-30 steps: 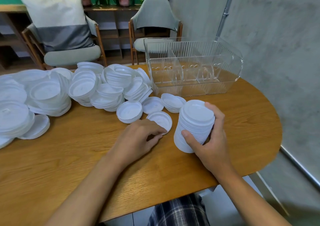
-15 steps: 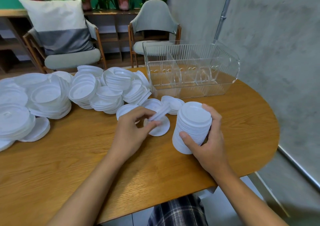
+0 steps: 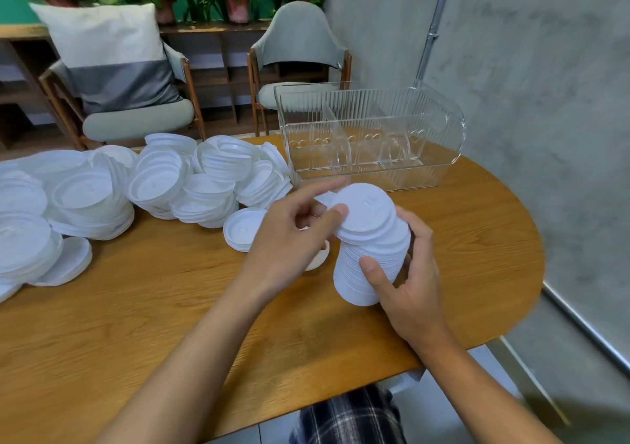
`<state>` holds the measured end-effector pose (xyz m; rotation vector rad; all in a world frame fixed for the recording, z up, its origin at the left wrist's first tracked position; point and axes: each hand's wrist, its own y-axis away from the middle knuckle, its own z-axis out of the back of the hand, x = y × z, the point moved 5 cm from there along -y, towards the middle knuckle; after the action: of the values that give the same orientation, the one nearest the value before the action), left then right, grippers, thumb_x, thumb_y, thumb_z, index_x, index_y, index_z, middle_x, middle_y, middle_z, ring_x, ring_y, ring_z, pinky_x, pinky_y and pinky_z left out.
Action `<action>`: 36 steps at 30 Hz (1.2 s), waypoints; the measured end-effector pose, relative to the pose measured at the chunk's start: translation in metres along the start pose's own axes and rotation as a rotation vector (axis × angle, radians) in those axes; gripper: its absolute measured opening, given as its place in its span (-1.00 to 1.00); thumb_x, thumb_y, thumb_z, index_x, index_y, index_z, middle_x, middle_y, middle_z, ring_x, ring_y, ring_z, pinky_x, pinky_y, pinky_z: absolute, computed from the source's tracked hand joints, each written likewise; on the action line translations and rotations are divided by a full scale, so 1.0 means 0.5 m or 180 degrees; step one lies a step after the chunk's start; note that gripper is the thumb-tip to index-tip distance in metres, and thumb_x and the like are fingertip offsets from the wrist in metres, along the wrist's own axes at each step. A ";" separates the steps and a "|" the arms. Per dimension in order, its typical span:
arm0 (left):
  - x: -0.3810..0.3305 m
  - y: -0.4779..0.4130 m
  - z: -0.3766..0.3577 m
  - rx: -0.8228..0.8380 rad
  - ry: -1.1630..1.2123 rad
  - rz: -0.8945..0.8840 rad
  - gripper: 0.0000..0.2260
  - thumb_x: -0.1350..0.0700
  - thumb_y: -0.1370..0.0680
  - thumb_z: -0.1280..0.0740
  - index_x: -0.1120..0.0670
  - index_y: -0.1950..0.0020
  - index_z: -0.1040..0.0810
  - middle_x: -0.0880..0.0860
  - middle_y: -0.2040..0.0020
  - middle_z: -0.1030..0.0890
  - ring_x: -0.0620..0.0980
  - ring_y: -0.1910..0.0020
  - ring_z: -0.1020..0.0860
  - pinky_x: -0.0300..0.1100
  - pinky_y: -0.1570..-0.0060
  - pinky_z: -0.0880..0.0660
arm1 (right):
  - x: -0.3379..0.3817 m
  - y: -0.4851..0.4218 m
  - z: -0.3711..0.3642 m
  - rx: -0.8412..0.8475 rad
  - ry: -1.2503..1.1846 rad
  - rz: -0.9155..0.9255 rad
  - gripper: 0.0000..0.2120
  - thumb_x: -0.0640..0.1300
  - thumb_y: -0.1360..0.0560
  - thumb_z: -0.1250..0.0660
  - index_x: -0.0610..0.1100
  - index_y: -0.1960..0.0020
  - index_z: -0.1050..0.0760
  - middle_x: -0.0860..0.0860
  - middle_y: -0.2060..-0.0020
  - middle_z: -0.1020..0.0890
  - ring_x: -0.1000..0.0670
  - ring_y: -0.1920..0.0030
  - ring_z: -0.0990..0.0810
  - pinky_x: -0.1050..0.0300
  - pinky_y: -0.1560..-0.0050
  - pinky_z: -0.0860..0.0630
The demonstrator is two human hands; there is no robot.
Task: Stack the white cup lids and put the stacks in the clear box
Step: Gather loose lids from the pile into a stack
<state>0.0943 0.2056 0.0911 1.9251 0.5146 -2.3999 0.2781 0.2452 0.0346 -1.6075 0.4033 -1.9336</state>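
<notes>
My right hand [image 3: 407, 286] grips a tall stack of white lids [image 3: 370, 266], tilted a little and held just above the wooden table [image 3: 170, 307]. My left hand [image 3: 289, 235] pinches a single white lid [image 3: 366, 213] by its left edge and holds it on top of that stack. The clear box [image 3: 371, 140], divided into compartments, stands behind the stack at the table's far right with no lids in it. A big heap of loose white lids [image 3: 143, 188] covers the left and middle of the table.
One small pile of lids [image 3: 243, 228] lies just left of my left hand, and another lid [image 3: 318, 259] peeks out under it. Two chairs [image 3: 300, 55] stand behind the table. A grey wall [image 3: 545, 102] runs along the right side.
My left hand picked a single lid off the table, lifted it rightward and brought it onto the top of the stack. My right hand kept its grip on the stack.
</notes>
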 end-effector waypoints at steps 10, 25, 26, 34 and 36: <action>-0.008 0.000 -0.024 -0.0079 -0.1112 -0.0484 -0.73 -0.10 -0.56 -0.45 -0.18 -0.26 -0.66 -0.17 0.14 -0.54 -0.19 0.14 -0.53 -0.41 0.14 -0.39 | 0.001 0.003 0.003 0.0002 0.0122 0.0071 -0.30 0.33 -0.53 -0.38 0.36 -0.57 -0.13 0.07 -0.50 -0.43 -0.05 -0.49 -0.45 -0.24 -0.40 -0.49; -0.019 -0.017 -0.038 0.0424 -0.1035 -0.0600 -0.42 -0.19 -0.37 -0.64 -0.15 -0.37 -0.62 -0.23 -0.25 -0.62 -0.15 -0.27 -0.58 -0.03 -0.24 -0.57 | -0.013 0.007 0.009 -0.0017 0.0080 -0.0027 -0.14 0.31 -0.50 -0.46 0.33 -0.63 -0.03 -0.08 -0.50 -0.45 -0.13 -0.45 -0.51 -0.28 -0.32 -0.55; -0.018 -0.018 -0.040 0.0418 -0.1054 -0.0589 -0.42 -0.21 -0.37 -0.64 -0.16 -0.35 -0.63 -0.23 -0.24 -0.61 -0.14 -0.26 -0.58 -0.01 -0.22 -0.57 | -0.013 0.007 0.009 -0.0030 0.0083 -0.0027 -0.13 0.31 -0.50 -0.46 0.32 -0.64 -0.03 -0.08 -0.50 -0.46 -0.12 -0.45 -0.51 -0.28 -0.31 -0.55; -0.008 -0.016 -0.047 0.0503 -0.0931 -0.0367 -0.49 -0.16 -0.38 -0.64 -0.18 -0.29 -0.62 -0.23 -0.23 -0.58 -0.20 -0.25 -0.54 -0.22 -0.17 -0.53 | -0.007 0.009 0.008 -0.0020 0.0135 0.0015 -0.24 0.29 -0.52 -0.42 0.17 -0.61 -0.18 0.08 -0.47 -0.46 -0.04 -0.45 -0.50 -0.19 -0.31 -0.57; 0.003 -0.009 -0.050 0.0527 -0.0716 -0.0334 -0.49 -0.11 -0.41 -0.64 -0.15 -0.33 -0.60 -0.23 -0.26 -0.57 -0.21 -0.29 -0.54 -0.30 -0.17 -0.51 | -0.005 0.010 0.006 0.0037 0.0075 -0.0001 -0.26 0.21 -0.52 -0.46 0.15 -0.59 -0.20 0.04 -0.44 -0.49 -0.04 -0.41 -0.54 -0.15 -0.28 -0.59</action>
<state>0.1168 0.2170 0.0861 1.6890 0.4276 -2.7614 0.2825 0.2432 0.0306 -1.5789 0.4007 -1.9534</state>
